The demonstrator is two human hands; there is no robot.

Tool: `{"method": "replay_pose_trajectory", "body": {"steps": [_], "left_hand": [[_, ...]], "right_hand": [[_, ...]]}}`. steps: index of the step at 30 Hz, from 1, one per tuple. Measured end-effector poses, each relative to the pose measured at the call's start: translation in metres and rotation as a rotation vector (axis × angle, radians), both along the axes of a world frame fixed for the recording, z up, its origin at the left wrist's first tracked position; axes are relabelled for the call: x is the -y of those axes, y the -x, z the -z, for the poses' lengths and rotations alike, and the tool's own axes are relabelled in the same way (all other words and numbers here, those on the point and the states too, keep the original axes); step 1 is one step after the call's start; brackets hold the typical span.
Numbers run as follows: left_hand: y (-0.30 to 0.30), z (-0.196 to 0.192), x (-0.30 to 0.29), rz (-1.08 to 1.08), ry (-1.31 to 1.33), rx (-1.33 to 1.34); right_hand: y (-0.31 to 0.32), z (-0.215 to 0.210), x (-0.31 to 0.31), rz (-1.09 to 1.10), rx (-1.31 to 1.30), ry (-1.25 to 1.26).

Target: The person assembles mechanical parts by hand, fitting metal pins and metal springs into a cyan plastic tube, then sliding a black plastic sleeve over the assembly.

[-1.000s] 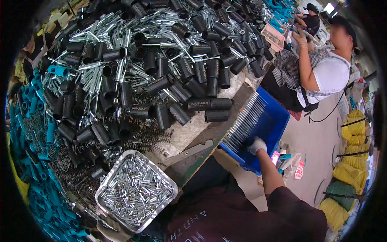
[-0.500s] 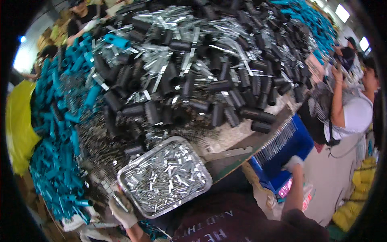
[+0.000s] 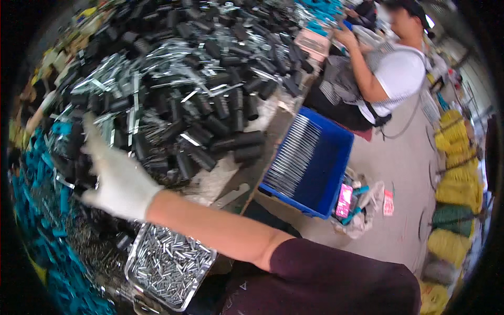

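Gloved hand (image 3: 118, 181), my left, reaches across the counter (image 3: 220, 181) from the lower right, its white work glove seen from the back and the bare forearm trailing toward my dark maroon sleeve (image 3: 325, 278). Its fingers are spread and extended, the grip closed on nothing that I can see. The fingertips lie over the near edge of the heap of black tubes (image 3: 210, 126), which spreads up and to the right of the hand; the nearest tubes sit just beside and under the fingers, though actual contact cannot be told. Bright metal rods (image 3: 126, 84) are mixed through the same heap. Teal plastic parts (image 3: 37, 210) lie to the left of the hand. A foil tray (image 3: 137, 251) filled with small silver pins sits just below the wrist. My right hand is out of view.

A blue crate (image 3: 328, 168) holding a row of thin metal rods stands off the counter's right edge. Beyond it another person in a white shirt (image 3: 399, 73) works at the far end.
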State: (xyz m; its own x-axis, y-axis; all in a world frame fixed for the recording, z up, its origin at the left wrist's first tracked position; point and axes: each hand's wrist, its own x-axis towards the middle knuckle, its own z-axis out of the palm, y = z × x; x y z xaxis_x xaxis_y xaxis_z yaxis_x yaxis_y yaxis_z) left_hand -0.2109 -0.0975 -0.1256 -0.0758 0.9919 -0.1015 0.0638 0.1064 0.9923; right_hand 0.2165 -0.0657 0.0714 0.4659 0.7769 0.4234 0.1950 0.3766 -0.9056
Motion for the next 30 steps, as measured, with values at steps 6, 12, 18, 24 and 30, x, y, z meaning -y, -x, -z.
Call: {"method": "replay_pose_trajectory", "body": {"steps": [6, 12, 18, 24, 30], "left_hand": [[-0.027, -0.039, 0.011, -0.156, 0.08, 0.097], [-0.022, -0.039, 0.014, -0.065, -0.006, -0.055], [-0.02, -0.039, 0.01, -0.062, 0.036, 0.078], [-0.013, -0.035, 0.015, 0.125, -0.194, -0.432], [-0.027, -0.042, 0.013, -0.156, 0.154, -0.033]], "right_hand": [[-0.015, 0.039, 0.071, 0.426, 0.23, -0.164], [-0.137, 0.171, 0.232, 1.2, 0.055, 0.372], [-0.165, 0.272, 0.321, 0.935, 0.355, 1.012], [-0.146, 0.301, 0.29, 0.809, 0.566, 1.278], [-0.142, 0.314, 0.282, 0.869, 0.492, 1.292]]}}
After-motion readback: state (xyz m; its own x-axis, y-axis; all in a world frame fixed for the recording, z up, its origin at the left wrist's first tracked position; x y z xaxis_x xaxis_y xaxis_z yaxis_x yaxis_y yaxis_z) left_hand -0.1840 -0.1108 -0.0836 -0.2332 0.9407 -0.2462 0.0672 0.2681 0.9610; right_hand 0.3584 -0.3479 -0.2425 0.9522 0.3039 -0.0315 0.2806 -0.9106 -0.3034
